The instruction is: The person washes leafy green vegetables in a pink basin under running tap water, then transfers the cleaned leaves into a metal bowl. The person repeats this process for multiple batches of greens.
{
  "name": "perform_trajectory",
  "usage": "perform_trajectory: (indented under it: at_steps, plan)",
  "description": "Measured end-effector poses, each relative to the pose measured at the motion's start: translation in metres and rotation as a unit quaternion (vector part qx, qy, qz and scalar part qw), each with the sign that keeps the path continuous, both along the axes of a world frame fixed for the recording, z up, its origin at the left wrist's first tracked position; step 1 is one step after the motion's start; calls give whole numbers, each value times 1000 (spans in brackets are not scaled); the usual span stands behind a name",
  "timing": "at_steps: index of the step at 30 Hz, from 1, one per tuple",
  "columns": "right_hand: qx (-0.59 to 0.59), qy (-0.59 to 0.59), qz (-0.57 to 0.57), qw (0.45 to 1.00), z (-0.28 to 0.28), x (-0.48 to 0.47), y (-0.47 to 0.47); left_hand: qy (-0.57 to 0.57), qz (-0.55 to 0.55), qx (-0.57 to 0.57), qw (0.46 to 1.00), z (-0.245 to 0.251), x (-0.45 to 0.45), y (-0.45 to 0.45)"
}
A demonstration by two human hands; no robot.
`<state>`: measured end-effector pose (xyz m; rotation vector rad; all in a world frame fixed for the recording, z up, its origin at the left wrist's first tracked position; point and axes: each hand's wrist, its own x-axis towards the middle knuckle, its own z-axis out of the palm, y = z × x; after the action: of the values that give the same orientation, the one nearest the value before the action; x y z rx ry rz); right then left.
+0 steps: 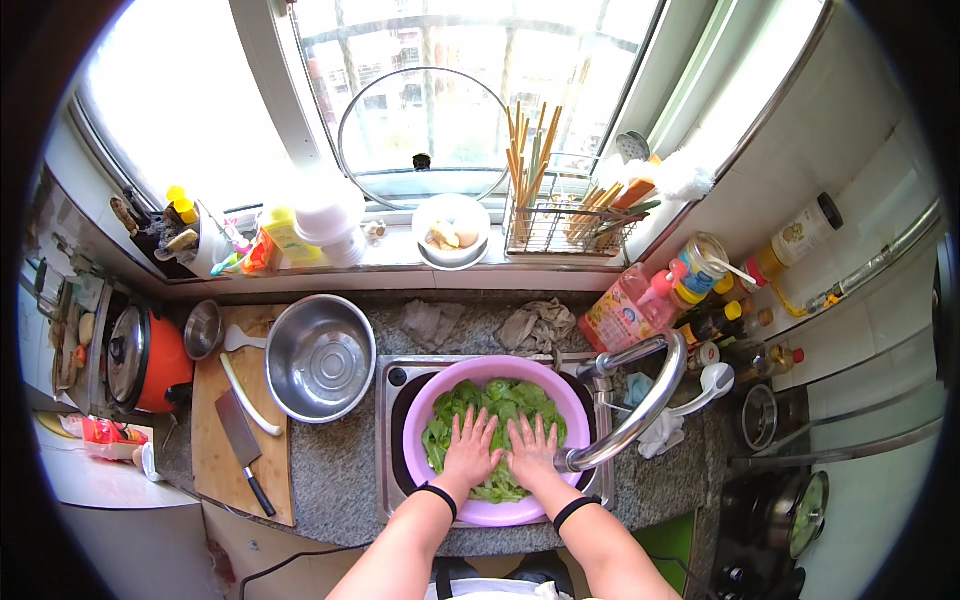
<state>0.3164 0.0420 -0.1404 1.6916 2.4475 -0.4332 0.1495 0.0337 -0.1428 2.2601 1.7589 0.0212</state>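
Observation:
A pink plastic basin (574, 405) sits in the steel sink (391, 480), filled with green leafy vegetables (517, 397). My left hand (472, 450) lies palm down on the leaves, fingers spread and pointing away from me. Beside it my right hand (534, 454) rests the same way, also with fingers spread. The two thumbs are close together. Over the basin's right side reaches the curved chrome faucet (660, 405), its spout end near my right wrist. No water stream can be made out. Both wrists have black bands.
Left of the sink stand an empty steel bowl (322, 360) and a wooden cutting board (210, 450) bearing a cleaver (238, 427) and a long white stalk (251, 397). Crumpled cloths (536, 326) lie behind the sink. Bottles (619, 307) and a white ladle (716, 381) are at right.

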Motion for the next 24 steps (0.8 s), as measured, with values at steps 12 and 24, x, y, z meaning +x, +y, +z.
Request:
perform_trajectory:
  at_steps: [12, 24]
  plan:
    - [-22, 8, -14, 1000, -19, -3, 5, -82, 5, 19, 996, -13, 1, 3]
    - [65, 41, 87, 993, 9, -2, 42, -39, 48, 18, 998, 6, -13, 25]
